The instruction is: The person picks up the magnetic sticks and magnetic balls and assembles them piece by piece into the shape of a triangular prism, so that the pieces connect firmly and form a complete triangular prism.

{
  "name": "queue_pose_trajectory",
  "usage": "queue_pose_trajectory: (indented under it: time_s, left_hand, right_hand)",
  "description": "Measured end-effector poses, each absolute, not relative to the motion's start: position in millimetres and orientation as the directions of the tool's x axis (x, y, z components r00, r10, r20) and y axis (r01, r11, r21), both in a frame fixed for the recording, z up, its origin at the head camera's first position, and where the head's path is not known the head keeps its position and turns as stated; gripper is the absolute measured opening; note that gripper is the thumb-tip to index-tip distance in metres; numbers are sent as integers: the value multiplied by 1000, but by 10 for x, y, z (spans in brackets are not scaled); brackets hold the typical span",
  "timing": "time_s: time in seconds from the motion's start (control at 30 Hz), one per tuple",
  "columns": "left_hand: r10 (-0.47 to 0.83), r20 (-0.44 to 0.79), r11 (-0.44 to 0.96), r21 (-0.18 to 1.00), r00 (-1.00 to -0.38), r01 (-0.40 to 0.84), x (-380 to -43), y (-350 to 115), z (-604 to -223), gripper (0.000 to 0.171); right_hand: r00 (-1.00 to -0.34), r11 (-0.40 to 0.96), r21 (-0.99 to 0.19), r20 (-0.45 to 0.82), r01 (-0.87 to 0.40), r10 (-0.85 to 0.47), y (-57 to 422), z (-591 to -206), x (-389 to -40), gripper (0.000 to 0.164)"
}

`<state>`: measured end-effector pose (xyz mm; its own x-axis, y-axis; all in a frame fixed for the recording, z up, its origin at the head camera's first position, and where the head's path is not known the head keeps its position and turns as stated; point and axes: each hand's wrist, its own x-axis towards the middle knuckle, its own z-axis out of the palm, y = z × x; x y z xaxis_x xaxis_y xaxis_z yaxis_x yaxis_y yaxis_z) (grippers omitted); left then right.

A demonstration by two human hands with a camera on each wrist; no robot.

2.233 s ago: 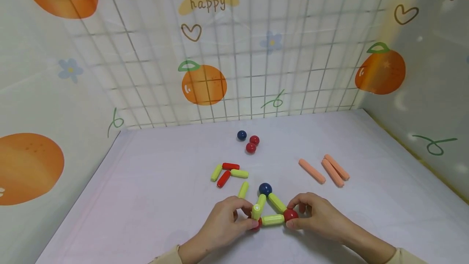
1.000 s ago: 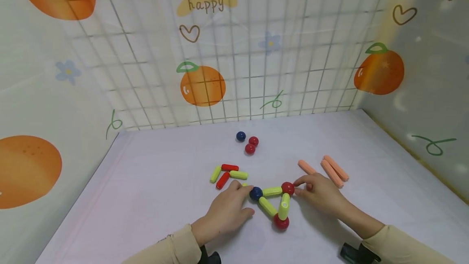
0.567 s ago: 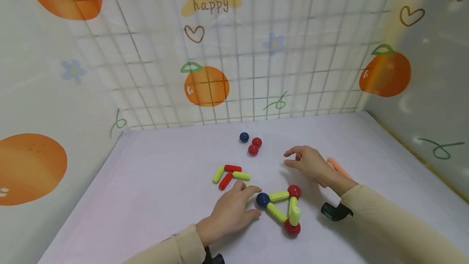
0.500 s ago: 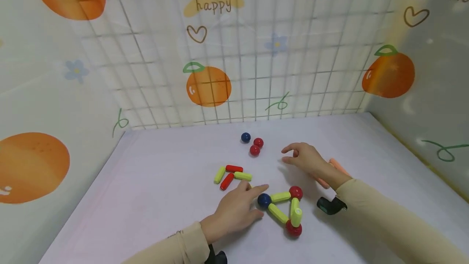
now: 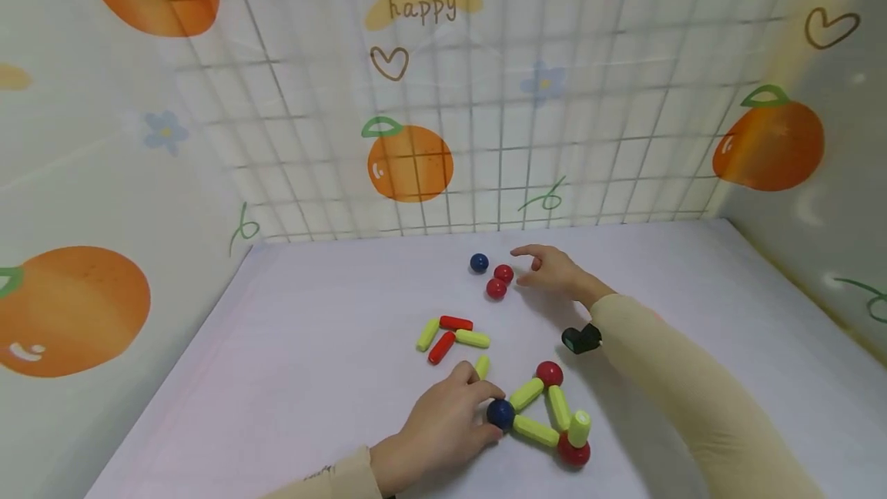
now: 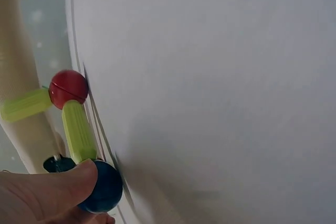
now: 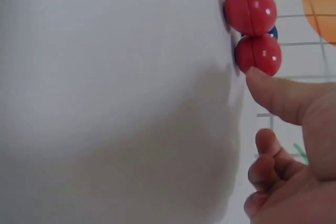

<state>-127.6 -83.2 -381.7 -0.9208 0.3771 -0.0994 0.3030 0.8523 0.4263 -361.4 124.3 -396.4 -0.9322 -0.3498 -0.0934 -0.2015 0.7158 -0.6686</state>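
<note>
A triangle of yellow-green sticks (image 5: 536, 430) and balls lies on the table before me. Its corners are a blue ball (image 5: 500, 414), a red ball (image 5: 550, 374) and a nearer red ball (image 5: 574, 453), from which another yellow-green stick (image 5: 579, 430) points up. My left hand (image 5: 443, 420) pinches the blue corner ball; its thumb (image 6: 79, 179) presses on it in the left wrist view. Farther back, my right hand (image 5: 554, 272) reaches beside two touching loose red balls (image 5: 496, 289), thumb and index finger spread. In the right wrist view the thumb tip (image 7: 257, 77) overlaps the lower red ball (image 7: 258, 55).
A loose blue ball (image 5: 479, 262) lies left of the red pair. Red sticks (image 5: 442, 347) and yellow-green sticks (image 5: 473, 339) lie mid-table, one partly behind my left hand. The right sleeve (image 5: 679, 376) hides most of the orange sticks. A patterned curtain (image 5: 312, 137) stands behind.
My right hand has left the triangle's red corner and moved back and left to the loose red balls. The triangle has turned. My left hand now pinches the blue ball, having been loosely beside it.
</note>
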Motion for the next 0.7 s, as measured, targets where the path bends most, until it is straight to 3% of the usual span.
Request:
queue_pose_trajectory:
  time_s: [0.17,0.5,0.7]
  left_hand:
    - [393,-105,832,464,-913,305,-1190,-872,-3834,38]
    - [376,-134,813,523,-917,257,-1138,-913,-3832,36]
    - [353,-151,810,542,-923,221,-1133,-927,-3854,36]
  right_hand:
    - [-921,697,-688,-112,-200,-374,1217,-4037,-3662,58]
    - [-893,680,-656,-22,-325,-449,1150,-4044,-3692,47]
    - [-893,716,-623,-60,-315,-446,1123,-4087,-3714,54]
